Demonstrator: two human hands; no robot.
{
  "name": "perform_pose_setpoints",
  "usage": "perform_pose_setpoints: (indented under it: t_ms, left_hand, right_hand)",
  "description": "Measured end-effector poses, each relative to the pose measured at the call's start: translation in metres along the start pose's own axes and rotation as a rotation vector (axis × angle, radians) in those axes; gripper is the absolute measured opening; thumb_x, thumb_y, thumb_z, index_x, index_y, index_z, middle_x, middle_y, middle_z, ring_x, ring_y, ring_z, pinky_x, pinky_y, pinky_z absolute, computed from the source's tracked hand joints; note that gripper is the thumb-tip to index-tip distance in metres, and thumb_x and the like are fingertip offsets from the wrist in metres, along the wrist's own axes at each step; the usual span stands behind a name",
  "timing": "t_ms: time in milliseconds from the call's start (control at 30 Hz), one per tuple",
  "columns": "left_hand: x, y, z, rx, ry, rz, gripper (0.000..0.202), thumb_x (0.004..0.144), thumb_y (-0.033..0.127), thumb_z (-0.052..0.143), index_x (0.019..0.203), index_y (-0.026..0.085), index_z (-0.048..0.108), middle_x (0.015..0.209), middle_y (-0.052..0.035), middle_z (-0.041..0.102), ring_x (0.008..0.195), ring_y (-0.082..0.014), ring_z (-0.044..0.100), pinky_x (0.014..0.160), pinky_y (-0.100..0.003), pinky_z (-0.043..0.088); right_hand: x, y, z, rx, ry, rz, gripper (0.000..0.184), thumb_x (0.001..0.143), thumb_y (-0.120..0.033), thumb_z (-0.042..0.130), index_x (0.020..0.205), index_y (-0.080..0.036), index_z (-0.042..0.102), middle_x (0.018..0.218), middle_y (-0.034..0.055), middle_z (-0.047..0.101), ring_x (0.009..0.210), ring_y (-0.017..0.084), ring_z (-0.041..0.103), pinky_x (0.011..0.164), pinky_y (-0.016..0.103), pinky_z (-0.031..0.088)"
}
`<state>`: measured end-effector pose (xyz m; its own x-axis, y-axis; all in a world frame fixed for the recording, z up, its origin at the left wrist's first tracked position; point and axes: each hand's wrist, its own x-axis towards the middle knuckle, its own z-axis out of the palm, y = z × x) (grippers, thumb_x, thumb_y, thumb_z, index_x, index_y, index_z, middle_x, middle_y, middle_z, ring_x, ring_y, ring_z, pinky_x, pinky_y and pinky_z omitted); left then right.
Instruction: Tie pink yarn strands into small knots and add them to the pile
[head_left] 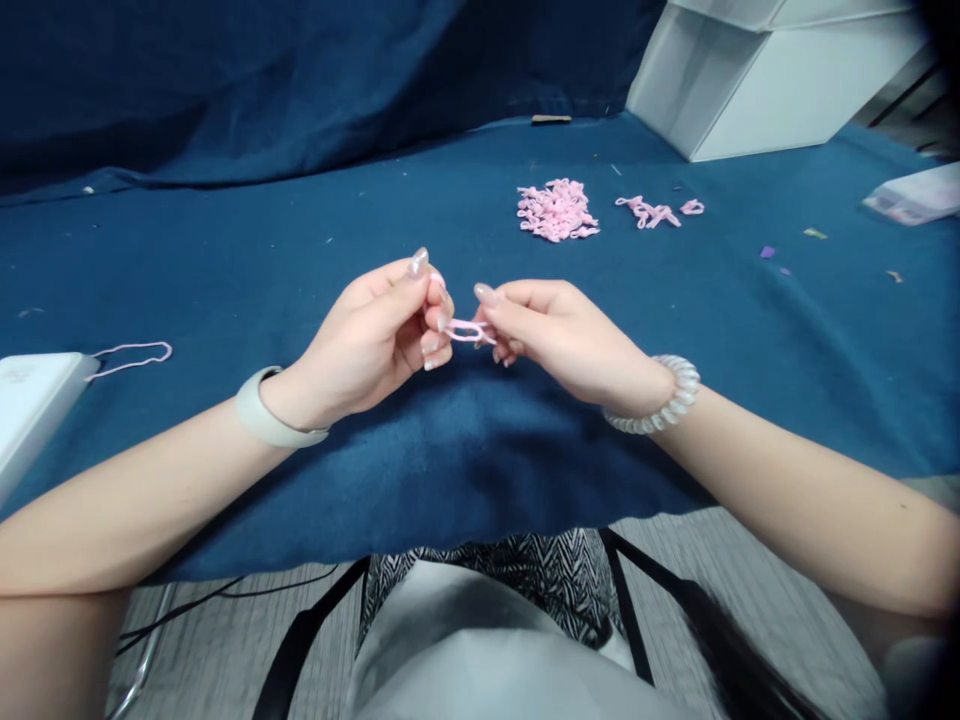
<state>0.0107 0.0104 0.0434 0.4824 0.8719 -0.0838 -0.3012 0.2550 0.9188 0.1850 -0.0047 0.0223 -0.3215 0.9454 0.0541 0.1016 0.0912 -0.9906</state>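
A small pink plastic loop (466,331) stretches between my two hands above the blue cloth (480,450). My left hand (367,340) pinches one end of it, and my right hand (562,340) pinches the other. My fingers hide parts of the loop. Farther forward lies a heap of similar pink loops (556,210), with a smaller linked pink strand (651,211) to its right. A pale wristband (274,412) circles my left wrist, and a clear coil bracelet (660,398) circles my right.
A long pink cord (133,358) trails from a white box (34,410) at the left edge. A white angular structure (772,75) stands at the back right, with a packet (915,195) and small scraps on the cloth nearby. The cloth's front edge falls off toward my lap.
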Motion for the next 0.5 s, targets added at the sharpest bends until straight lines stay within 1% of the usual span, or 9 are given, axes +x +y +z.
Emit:
perform_pose_setpoints:
  t_ms: [67,100,133,200,267,300,400,433,500]
  left_hand:
    - [-0.001,-0.001,0.0,0.023,-0.033,0.031,0.028,0.092,0.026,0.052,0.067,0.012,0.052,0.058,0.0011,0.048,0.047,-0.0052,0.045,0.048,-0.018,0.043]
    - [-0.002,-0.002,0.0,0.03,-0.046,0.044,0.028,0.092,0.025,0.052,0.067,0.012,0.053,0.059,0.0007,0.049,0.047,-0.0055,0.045,0.048,-0.018,0.043]
    - [-0.002,-0.003,0.001,0.034,-0.055,0.052,0.028,0.092,0.025,0.051,0.067,0.012,0.053,0.059,0.0005,0.049,0.048,-0.0058,0.046,0.048,-0.018,0.044]
    - [-0.002,-0.003,0.001,0.04,-0.055,0.056,0.028,0.092,0.026,0.052,0.067,0.012,0.055,0.059,0.0001,0.05,0.048,-0.0061,0.046,0.049,-0.018,0.044]
    - [-0.002,-0.003,0.002,0.045,-0.041,0.052,0.028,0.091,0.028,0.053,0.067,0.012,0.055,0.059,0.0001,0.05,0.048,-0.0062,0.046,0.049,-0.018,0.043]
    - [-0.002,-0.003,0.002,0.048,-0.033,0.054,0.028,0.09,0.028,0.053,0.067,0.013,0.055,0.058,0.0002,0.05,0.048,-0.0062,0.046,0.049,-0.018,0.043]
    - [-0.002,-0.003,0.003,0.059,-0.015,0.063,0.029,0.091,0.028,0.052,0.066,0.013,0.055,0.059,0.0003,0.05,0.047,-0.0062,0.046,0.048,-0.018,0.042]
    - [-0.002,-0.003,0.004,0.06,-0.013,0.063,0.03,0.091,0.027,0.052,0.066,0.013,0.055,0.059,0.0004,0.05,0.047,-0.0061,0.045,0.048,-0.018,0.042]
    - [-0.002,-0.003,0.004,0.058,-0.017,0.059,0.03,0.092,0.026,0.05,0.066,0.013,0.055,0.059,0.0006,0.049,0.047,-0.006,0.045,0.048,-0.018,0.042]
  right_hand:
    - [-0.001,-0.003,-0.002,-0.163,0.079,-0.128,0.044,0.091,-0.05,0.049,0.068,-0.013,0.055,0.061,-0.0005,0.05,0.058,0.007,0.044,0.057,0.023,0.035]
    - [-0.002,-0.004,-0.002,-0.217,0.086,-0.167,0.046,0.091,-0.052,0.047,0.067,-0.013,0.054,0.061,-0.0005,0.049,0.059,0.008,0.044,0.058,0.023,0.034]
    - [-0.003,-0.006,-0.002,-0.249,0.071,-0.185,0.047,0.09,-0.054,0.047,0.066,-0.013,0.053,0.061,-0.0003,0.049,0.06,0.008,0.043,0.058,0.023,0.034]
    - [-0.004,-0.008,-0.001,-0.278,0.011,-0.17,0.05,0.087,-0.059,0.048,0.065,-0.014,0.052,0.062,0.0,0.048,0.059,0.008,0.042,0.057,0.024,0.032]
    - [-0.006,-0.009,0.0,-0.282,-0.001,-0.151,0.048,0.085,-0.059,0.052,0.067,-0.014,0.051,0.062,-0.0003,0.047,0.059,0.008,0.039,0.056,0.024,0.03]
    - [-0.006,-0.01,0.0,-0.283,0.028,-0.159,0.046,0.084,-0.058,0.054,0.07,-0.015,0.051,0.063,-0.0003,0.047,0.059,0.009,0.039,0.056,0.024,0.03]
    - [-0.009,-0.013,-0.002,-0.333,0.18,-0.247,0.039,0.084,-0.054,0.057,0.074,-0.017,0.048,0.069,0.0006,0.048,0.061,0.009,0.041,0.057,0.024,0.03]
    - [-0.009,-0.015,-0.003,-0.367,0.205,-0.277,0.038,0.085,-0.053,0.057,0.073,-0.017,0.048,0.07,0.0012,0.048,0.062,0.01,0.041,0.058,0.024,0.03]
    - [-0.011,-0.016,-0.004,-0.439,0.178,-0.325,0.038,0.086,-0.05,0.056,0.07,-0.016,0.049,0.068,0.0019,0.049,0.062,0.01,0.041,0.059,0.025,0.03]
